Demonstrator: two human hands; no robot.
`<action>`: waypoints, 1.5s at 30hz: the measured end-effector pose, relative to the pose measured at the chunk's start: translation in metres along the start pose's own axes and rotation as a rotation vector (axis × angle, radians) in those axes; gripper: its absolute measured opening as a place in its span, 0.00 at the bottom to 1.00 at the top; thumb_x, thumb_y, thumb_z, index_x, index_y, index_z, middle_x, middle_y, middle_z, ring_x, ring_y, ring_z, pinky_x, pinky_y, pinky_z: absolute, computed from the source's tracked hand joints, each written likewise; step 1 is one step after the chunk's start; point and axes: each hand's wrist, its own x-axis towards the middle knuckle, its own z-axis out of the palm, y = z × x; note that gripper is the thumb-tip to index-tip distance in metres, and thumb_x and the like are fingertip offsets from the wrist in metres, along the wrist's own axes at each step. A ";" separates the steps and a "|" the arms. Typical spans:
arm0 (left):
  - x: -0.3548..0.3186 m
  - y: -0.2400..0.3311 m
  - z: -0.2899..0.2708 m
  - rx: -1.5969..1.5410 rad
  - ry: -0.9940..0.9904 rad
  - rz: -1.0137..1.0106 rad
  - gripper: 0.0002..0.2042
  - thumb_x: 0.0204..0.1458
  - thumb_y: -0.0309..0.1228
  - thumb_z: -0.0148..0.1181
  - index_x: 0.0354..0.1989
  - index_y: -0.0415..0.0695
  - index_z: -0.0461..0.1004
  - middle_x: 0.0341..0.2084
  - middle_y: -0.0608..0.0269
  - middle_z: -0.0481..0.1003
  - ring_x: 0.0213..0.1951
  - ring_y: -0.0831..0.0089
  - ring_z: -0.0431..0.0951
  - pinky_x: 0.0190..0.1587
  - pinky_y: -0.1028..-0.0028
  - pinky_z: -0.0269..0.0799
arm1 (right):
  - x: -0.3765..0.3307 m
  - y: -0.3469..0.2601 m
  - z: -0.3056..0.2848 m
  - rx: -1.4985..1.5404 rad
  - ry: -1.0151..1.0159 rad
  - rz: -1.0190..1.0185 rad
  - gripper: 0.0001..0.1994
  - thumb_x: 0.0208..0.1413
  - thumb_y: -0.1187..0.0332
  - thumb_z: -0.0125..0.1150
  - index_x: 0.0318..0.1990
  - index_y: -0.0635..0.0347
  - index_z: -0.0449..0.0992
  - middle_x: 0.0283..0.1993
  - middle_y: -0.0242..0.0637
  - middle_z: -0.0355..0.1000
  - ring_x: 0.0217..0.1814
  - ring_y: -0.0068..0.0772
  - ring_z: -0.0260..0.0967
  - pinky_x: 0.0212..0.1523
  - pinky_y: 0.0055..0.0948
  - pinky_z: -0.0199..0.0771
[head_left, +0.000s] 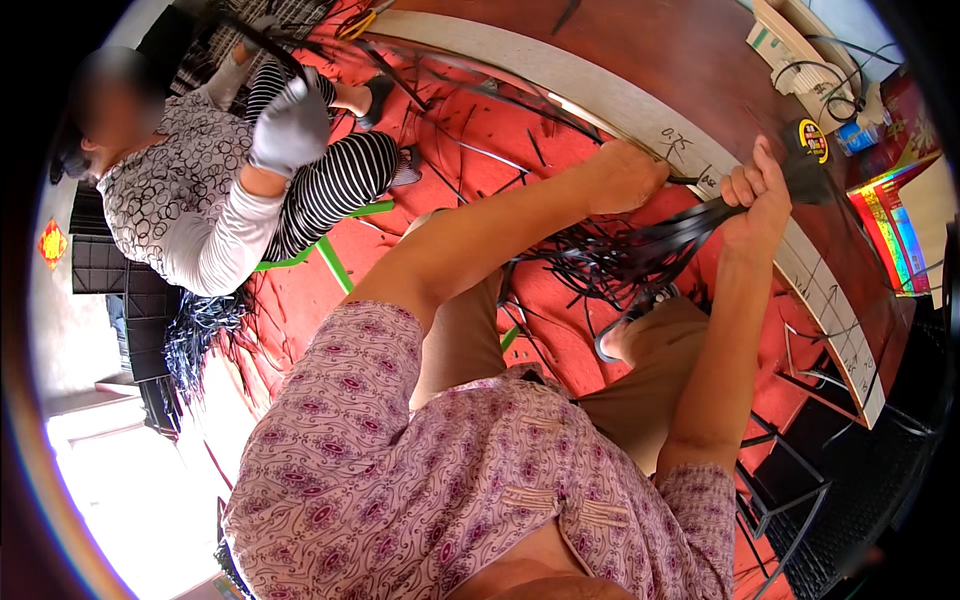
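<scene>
At the far left, a tangle of black strips (205, 345) hangs beside a dark gridded panel (100, 265). Next to it sits 1 co-worker (180, 185) in striped trousers, with 1 gloved hand (292, 125) raised. Green stool legs (338, 265) stand on the red floor covering (475, 170), where dark scraps lie scattered.

Further right, the person's left hand (628, 180) is curled near the table's pale edge; a thin dark strip shows just beside it, but I cannot tell whether the fingers pinch it. The bundle of black strips (685, 232) spreads its tails below and between the 2 hands. The right hand (757, 200) is closed round its upper part, the end lying over the dark red tabletop (640, 60). The gathering seems done at that end; the tails remain loose and uneven, and no tie is visible. How much work is left cannot be told. A shiny colourful box (890, 240) stands at far right.
</scene>
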 end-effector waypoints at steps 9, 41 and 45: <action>-0.001 -0.001 -0.009 -0.013 -0.026 -0.025 0.09 0.40 0.32 0.57 0.24 0.40 0.67 0.13 0.53 0.71 0.21 0.54 0.77 0.23 0.59 0.70 | -0.005 0.002 0.008 0.020 -0.009 0.026 0.08 0.53 0.71 0.60 0.41 0.59 0.74 0.17 0.19 0.48 0.15 0.14 0.44 0.18 0.19 0.46; 0.005 -0.003 -0.005 -0.048 -0.020 -0.016 0.10 0.41 0.35 0.58 0.26 0.41 0.71 0.17 0.54 0.73 0.24 0.55 0.75 0.27 0.59 0.69 | -0.003 0.009 0.016 0.005 0.039 0.086 0.08 0.53 0.67 0.59 0.41 0.55 0.75 0.16 0.18 0.46 0.13 0.14 0.43 0.14 0.20 0.46; 0.010 0.009 -0.027 -0.084 -0.026 -0.020 0.10 0.39 0.34 0.59 0.26 0.41 0.70 0.16 0.55 0.72 0.23 0.55 0.76 0.26 0.60 0.70 | -0.005 0.005 0.015 0.043 0.008 0.073 0.07 0.53 0.68 0.59 0.39 0.54 0.75 0.17 0.18 0.47 0.13 0.14 0.44 0.14 0.19 0.46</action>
